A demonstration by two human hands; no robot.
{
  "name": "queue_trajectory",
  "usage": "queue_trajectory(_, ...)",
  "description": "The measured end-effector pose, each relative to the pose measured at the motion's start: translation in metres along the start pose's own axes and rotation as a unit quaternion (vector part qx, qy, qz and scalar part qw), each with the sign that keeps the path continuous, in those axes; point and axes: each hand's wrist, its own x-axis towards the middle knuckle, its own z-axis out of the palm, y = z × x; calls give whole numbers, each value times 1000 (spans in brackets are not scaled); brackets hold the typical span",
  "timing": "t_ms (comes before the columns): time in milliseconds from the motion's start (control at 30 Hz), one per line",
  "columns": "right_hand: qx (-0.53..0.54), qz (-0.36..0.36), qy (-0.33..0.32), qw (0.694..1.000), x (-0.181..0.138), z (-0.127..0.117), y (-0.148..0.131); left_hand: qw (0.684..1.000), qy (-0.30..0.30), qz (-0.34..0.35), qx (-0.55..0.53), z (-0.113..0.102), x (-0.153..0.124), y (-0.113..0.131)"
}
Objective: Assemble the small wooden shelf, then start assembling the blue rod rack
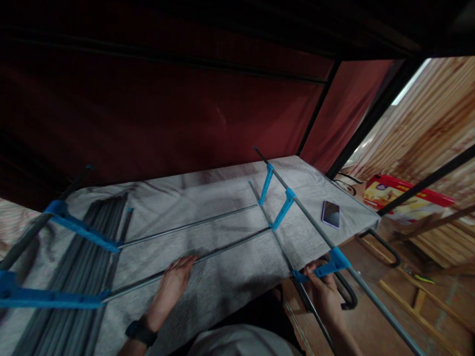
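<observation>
A frame of grey metal tubes and blue plastic brackets lies across a cloth-covered table. My left hand (pixel 176 278) is on the near cross tube (pixel 230 246), its fingers bent over it. A dark watch band circles that wrist. At the table's front edge, my right hand (pixel 322 287) grips the near blue bracket (pixel 333 263), which joins two long tubes on the right side. Two more brackets stand farther along those tubes, including a tilted blue bracket (pixel 284 208). On the left, another blue bracket (pixel 83 226) connects to the far cross tube (pixel 189 225).
Several loose grey tubes (pixel 79 252) lie bundled at the left, partly under the brackets. A phone (pixel 330 214) rests at the table's right. Beyond the table are a red and yellow box (pixel 406 195) and wooden pieces (pixel 419 299) on the floor. A red sheet (pixel 185 123) hangs behind.
</observation>
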Motion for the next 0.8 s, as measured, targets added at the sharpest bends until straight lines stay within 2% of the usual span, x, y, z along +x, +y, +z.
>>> queue_trajectory(100,-32,-7,-14,999,-1,-2,-2,999,4,32,-33,-1,14,23)
queue_trajectory(200,-53,-15,-21,998,-2,-3,-4,996,5,52,-77,8,44,64)
queue_trajectory(367,4,19,-14,1000,-3,-2,-8,980,-67,93,-164,37,109,136)
queue_trajectory(500,13,32,-17,999,-5,0,-12,959,-129,94,-233,59,155,179)
queue_trajectory(633,-8,17,-1,1000,-5,0,-13,943,-153,71,-285,75,188,206)
queue_trajectory(800,-45,8,14,999,-1,-1,-6,939,-178,50,-290,81,205,218)
